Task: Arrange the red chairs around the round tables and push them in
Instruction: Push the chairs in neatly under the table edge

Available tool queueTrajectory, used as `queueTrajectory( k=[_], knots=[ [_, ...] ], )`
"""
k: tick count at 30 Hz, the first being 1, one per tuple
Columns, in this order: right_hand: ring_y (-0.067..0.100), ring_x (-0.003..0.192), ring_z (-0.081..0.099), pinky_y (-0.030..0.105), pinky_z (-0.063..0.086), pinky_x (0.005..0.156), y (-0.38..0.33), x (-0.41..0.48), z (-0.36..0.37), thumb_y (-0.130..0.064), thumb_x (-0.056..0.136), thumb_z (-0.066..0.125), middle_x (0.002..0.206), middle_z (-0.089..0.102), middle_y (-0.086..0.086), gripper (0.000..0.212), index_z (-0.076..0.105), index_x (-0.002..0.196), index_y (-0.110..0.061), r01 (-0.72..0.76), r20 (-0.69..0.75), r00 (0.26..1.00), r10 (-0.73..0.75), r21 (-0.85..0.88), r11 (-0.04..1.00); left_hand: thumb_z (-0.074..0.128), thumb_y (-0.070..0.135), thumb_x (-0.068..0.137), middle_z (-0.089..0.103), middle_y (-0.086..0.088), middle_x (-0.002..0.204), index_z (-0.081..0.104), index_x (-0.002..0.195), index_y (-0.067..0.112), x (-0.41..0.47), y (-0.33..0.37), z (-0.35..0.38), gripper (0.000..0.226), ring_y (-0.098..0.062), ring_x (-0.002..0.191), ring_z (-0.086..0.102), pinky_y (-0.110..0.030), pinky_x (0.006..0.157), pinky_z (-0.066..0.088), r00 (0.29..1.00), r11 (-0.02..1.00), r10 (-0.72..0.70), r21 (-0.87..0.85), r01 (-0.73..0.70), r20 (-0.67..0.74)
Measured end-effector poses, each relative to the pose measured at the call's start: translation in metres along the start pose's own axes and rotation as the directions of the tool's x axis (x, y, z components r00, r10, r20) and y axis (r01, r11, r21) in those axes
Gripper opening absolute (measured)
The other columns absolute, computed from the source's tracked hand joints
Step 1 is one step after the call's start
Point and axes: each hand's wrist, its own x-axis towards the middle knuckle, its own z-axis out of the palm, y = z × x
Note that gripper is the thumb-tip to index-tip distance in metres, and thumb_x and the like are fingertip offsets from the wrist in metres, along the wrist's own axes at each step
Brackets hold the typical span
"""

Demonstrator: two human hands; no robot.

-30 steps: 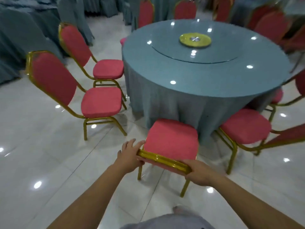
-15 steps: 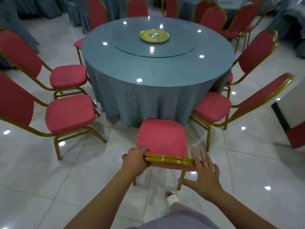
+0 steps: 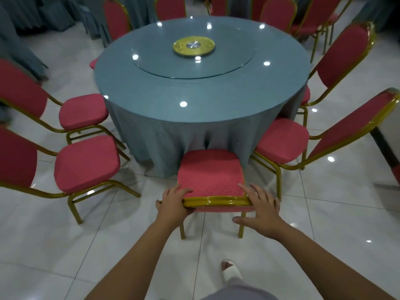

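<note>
A red chair [image 3: 211, 172] with a gold frame stands in front of me, its seat front touching the blue cloth of the round table [image 3: 201, 89]. My left hand [image 3: 173, 202] grips the left end of the gold top rail of its backrest, fingers curled over it. My right hand [image 3: 260, 210] lies on the rail's right end with straight, spread fingers over the top and the thumb out below. Two red chairs [image 3: 86, 163] [image 3: 83, 110] stand to the left of the table, two more [image 3: 283, 141] [image 3: 344, 57] to the right.
More red chairs [image 3: 171, 7] ring the far side of the table. A glass turntable with a gold hub [image 3: 193, 47] sits on the table. Blue-draped furniture [image 3: 19, 50] fills the back left. My white-shod foot [image 3: 230, 271] is on the glossy tile floor.
The chair has slid forward until its seat meets the tablecloth. My right hand, off the rail half a second ago, now lies flat over its right end. The left hand keeps its hold.
</note>
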Motion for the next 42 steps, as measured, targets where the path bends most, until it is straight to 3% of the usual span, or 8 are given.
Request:
queueTrajectory(
  k=[7,13,20,28,33,37,42],
  knots=[
    [0.024,0.147,0.001,0.058,0.004,0.114,0.000,0.063,-0.028,-0.076,0.059,0.066,0.161,-0.002,-0.017,0.106,-0.006,0.136,-0.073,0.047,0.089,0.995,-0.047,0.005,0.999,0.083,0.040,0.073,0.050,0.004,0.136,0.064,0.118,0.039,0.058,0.006,-0.017,0.049,-0.024,0.128,0.044,-0.055,0.100,0.042,1.000,1.000,0.010,0.002,-0.010,-0.019],
    [0.023,0.147,-0.004,0.064,-0.008,0.112,0.004,0.094,-0.033,-0.066,0.059,0.072,0.159,-0.002,-0.020,0.109,-0.004,0.136,-0.074,0.082,0.093,0.992,-0.087,0.057,0.995,0.085,0.036,0.072,0.052,0.002,0.134,0.066,0.116,0.036,0.081,0.013,-0.020,0.048,-0.025,0.124,0.047,-0.052,0.101,0.045,0.997,0.999,-0.037,0.010,0.038,-0.065],
    [0.025,0.148,-0.005,0.064,-0.010,0.110,0.007,0.110,-0.043,-0.057,0.063,0.072,0.160,-0.004,-0.021,0.108,-0.005,0.138,-0.072,0.103,0.098,0.989,-0.108,0.054,0.993,0.087,0.030,0.071,0.054,0.000,0.127,0.064,0.118,0.031,0.088,0.026,-0.019,0.052,-0.026,0.120,0.048,-0.051,0.100,0.046,0.982,0.991,-0.113,-0.086,0.101,-0.149],
    [0.026,0.149,-0.003,0.062,-0.006,0.113,0.003,0.104,-0.049,-0.060,0.070,0.068,0.162,-0.004,-0.017,0.101,-0.005,0.141,-0.067,0.103,0.173,0.979,-0.107,0.028,0.994,0.088,0.041,0.067,0.041,-0.003,0.147,0.035,0.147,0.029,0.072,0.022,-0.014,0.097,-0.027,0.136,0.036,-0.050,0.111,0.037,0.974,0.985,-0.171,-0.064,0.163,-0.152],
    [0.024,0.150,0.008,0.057,0.006,0.117,-0.011,0.101,-0.061,-0.074,0.081,0.048,0.163,0.019,-0.009,0.076,0.025,0.149,-0.051,0.059,0.143,0.988,-0.062,0.026,0.998,0.082,0.048,0.072,0.013,0.007,0.159,0.013,0.149,0.049,0.042,0.009,-0.011,0.104,-0.022,0.147,0.016,-0.044,0.115,0.028,0.987,0.991,-0.116,-0.073,0.109,-0.112],
    [0.018,0.151,0.005,0.053,-0.001,0.119,-0.070,0.085,-0.046,-0.075,0.080,0.037,0.162,0.021,-0.012,0.073,0.032,0.147,-0.047,0.238,0.053,0.969,-0.241,0.060,0.969,0.078,0.047,0.078,-0.003,0.013,0.163,-0.002,0.145,0.061,0.007,-0.001,-0.014,0.106,-0.021,0.152,0.000,-0.046,0.118,0.021,0.982,0.981,-0.170,-0.113,0.159,-0.087],
    [0.017,0.152,0.001,0.054,-0.012,0.118,-0.145,0.074,-0.006,-0.075,0.079,0.028,0.164,0.014,-0.012,0.074,0.022,0.148,-0.050,0.489,0.124,0.869,-0.478,-0.078,0.869,0.070,0.054,0.083,-0.005,0.005,0.165,0.002,0.153,0.048,-0.029,-0.035,-0.043,0.098,-0.021,0.152,-0.003,-0.047,0.122,0.015,0.952,0.953,-0.288,-0.130,0.275,-0.100]
  ],
)
